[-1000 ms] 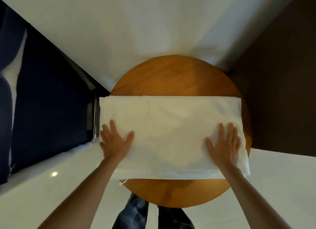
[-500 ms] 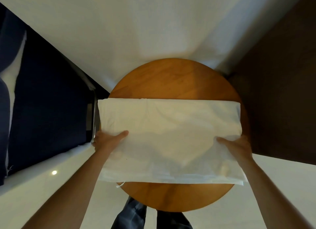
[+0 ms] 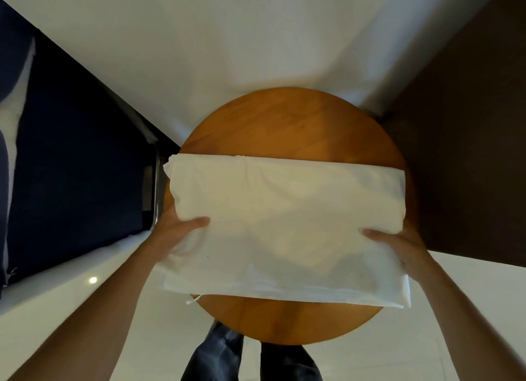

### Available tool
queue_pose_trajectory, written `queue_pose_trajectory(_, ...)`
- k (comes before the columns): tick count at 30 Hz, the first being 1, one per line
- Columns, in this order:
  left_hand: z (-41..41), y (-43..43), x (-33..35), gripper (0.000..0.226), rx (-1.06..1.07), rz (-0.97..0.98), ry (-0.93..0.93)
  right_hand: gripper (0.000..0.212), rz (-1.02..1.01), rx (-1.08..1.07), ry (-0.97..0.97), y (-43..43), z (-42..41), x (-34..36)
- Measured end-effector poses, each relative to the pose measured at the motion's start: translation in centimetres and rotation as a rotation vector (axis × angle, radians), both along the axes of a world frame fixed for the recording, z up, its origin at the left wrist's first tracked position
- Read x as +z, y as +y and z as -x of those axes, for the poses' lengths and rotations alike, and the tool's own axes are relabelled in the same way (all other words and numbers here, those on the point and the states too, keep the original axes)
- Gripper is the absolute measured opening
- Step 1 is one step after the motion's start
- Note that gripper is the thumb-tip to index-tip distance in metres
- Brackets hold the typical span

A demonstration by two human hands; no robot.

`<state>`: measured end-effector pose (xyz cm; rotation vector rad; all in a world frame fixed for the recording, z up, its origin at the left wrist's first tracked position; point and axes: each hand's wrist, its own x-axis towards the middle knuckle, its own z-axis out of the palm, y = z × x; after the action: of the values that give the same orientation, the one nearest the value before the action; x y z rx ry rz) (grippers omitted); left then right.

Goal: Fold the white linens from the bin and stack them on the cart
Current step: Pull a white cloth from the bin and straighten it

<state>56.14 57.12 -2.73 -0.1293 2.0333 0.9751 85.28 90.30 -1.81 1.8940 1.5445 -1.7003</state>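
Observation:
A folded white linen (image 3: 284, 224) lies as a wide rectangle across a round wooden table (image 3: 293, 124). My left hand (image 3: 176, 232) grips its left edge, thumb on top and fingers underneath. My right hand (image 3: 398, 244) grips the right edge the same way. The near part of the linen is raised off the tabletop, while its far edge looks to be still resting on the wood. A thin white tie (image 3: 193, 300) hangs from the near left corner.
A dark blue fabric bin (image 3: 71, 167) with a metal frame (image 3: 156, 187) stands to the left of the table. A white wall is behind, a dark brown panel (image 3: 469, 124) to the right. The floor is pale tile; my legs (image 3: 250, 358) show below the table.
Both hands went from pressing flat on top of the linen to sliding out to its side edges and gripping them. The linen's near side has lifted off the table.

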Motion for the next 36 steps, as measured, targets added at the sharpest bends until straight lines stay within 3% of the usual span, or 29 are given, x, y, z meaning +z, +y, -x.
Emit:
queue_pose_trajectory(4, -0.1, 0.7, 0.0, 0.089, -0.016, 0.009, -0.011, 0.068, -0.071, 0.046, -0.007, -1.1, 0.6, 0.0)
queue_pose_trajectory(9, -1.2, 0.9, 1.0, 0.050, 0.081, 0.030, -0.049, 0.062, -0.125, 0.006, -0.039, -2.1, 0.6, 0.1)
queue_pose_trajectory(15, -2.4, -0.3, 3.1, 0.058, 0.131, 0.047, -0.032, 0.051, -0.136, -0.028, -0.063, -4.7, -0.3, 2.5)
queue_pose_trajectory(23, -5.3, -0.2, 10.3, 0.076, 0.050, 0.019, 0.092, 0.064, -0.216, -0.007, -0.028, -8.6, 0.3, 9.8)
queue_pose_trajectory(28, -5.9, 0.4, 16.4, 0.072, -0.011, 0.015, 0.184, 0.068, -0.286, 0.028, -0.022, -10.0, 1.9, 15.5)
queue_pose_trajectory(36, -4.5, -2.0, 24.0, 0.066, -0.087, 0.016, 0.279, 0.063, -0.279, -0.160, -0.010, -13.9, 1.6, 20.4)
